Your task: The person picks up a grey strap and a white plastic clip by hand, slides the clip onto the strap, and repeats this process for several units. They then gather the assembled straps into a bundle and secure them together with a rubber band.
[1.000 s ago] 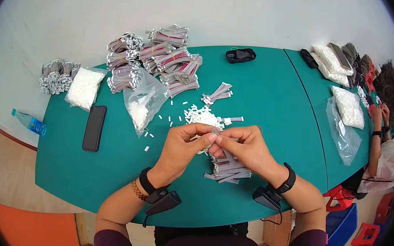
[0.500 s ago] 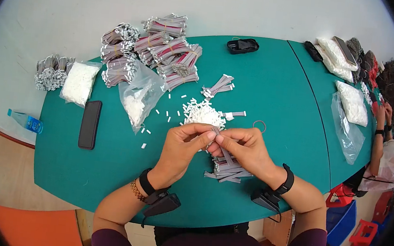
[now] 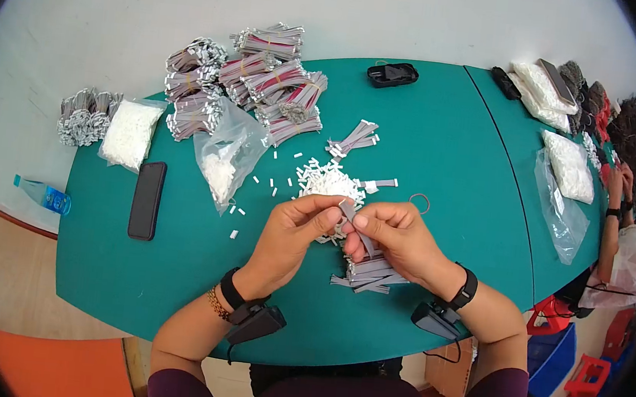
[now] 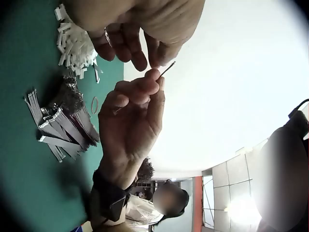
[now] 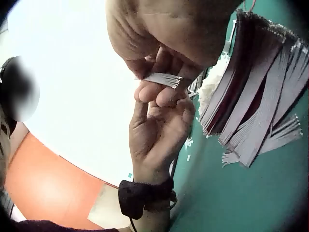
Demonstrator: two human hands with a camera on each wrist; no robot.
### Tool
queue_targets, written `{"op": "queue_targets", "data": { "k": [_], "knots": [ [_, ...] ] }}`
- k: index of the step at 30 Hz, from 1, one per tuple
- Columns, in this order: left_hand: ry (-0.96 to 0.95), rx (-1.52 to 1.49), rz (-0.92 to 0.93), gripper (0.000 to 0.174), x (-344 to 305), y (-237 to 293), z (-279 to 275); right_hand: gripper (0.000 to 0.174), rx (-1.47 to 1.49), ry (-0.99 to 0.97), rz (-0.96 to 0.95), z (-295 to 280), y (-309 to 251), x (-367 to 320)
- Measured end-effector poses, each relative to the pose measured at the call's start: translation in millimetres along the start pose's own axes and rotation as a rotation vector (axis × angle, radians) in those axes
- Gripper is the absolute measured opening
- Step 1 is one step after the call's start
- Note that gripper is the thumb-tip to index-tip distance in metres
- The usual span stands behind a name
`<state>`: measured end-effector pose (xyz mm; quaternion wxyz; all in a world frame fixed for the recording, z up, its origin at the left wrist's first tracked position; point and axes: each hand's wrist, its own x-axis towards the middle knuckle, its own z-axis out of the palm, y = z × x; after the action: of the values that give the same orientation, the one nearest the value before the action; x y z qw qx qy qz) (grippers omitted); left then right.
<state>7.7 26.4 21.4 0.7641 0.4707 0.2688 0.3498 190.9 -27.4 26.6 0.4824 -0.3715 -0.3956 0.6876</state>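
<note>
A grey flat ribbon cable (image 3: 364, 240) slants between the two hands in the head view. The right hand (image 3: 408, 242) pinches it between thumb and fingers; in the right wrist view the cable's (image 5: 164, 79) split wire ends stick out below that hand. The left hand (image 3: 288, 234) has thumb and forefinger together at the cable's upper end; whether a small connector is between them is hidden. Just beyond the fingertips lies a heap of small white connectors (image 3: 326, 178). Under the right hand is a pile of loose grey cables (image 3: 372, 274).
Bundled cables (image 3: 275, 87), an open clear bag (image 3: 221, 170), a full white bag (image 3: 131, 135) and a phone (image 3: 147, 200) are on the left. A small cable bunch (image 3: 354, 139), a black pouch (image 3: 393, 75) and a rubber band (image 3: 419, 203) lie farther back. Another person's arm (image 3: 613, 219) is at right.
Compared with earlier, the hands are slightly farther apart at the fingertips, and more of the cable's upper end shows. The whole head view has shifted slightly, uncovering the rubber band.
</note>
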Motion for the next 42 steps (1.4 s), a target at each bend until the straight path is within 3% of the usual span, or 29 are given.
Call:
{"op": "queue_targets", "data": {
  "k": [7,16,42],
  "knots": [
    [0.059,0.092,0.072,0.019,-5,-4,6,0.019,-0.138,0.122,-0.097,11,2,-4],
    [0.085,0.058,0.091,0.015,-7,-4,10,0.02,-0.192,0.085,-0.209,14,10,-7],
    [0.091,-0.041,0.022,0.012,-10,-3,13,0.021,-0.175,0.066,-0.206,15,10,-8]
  ]
}}
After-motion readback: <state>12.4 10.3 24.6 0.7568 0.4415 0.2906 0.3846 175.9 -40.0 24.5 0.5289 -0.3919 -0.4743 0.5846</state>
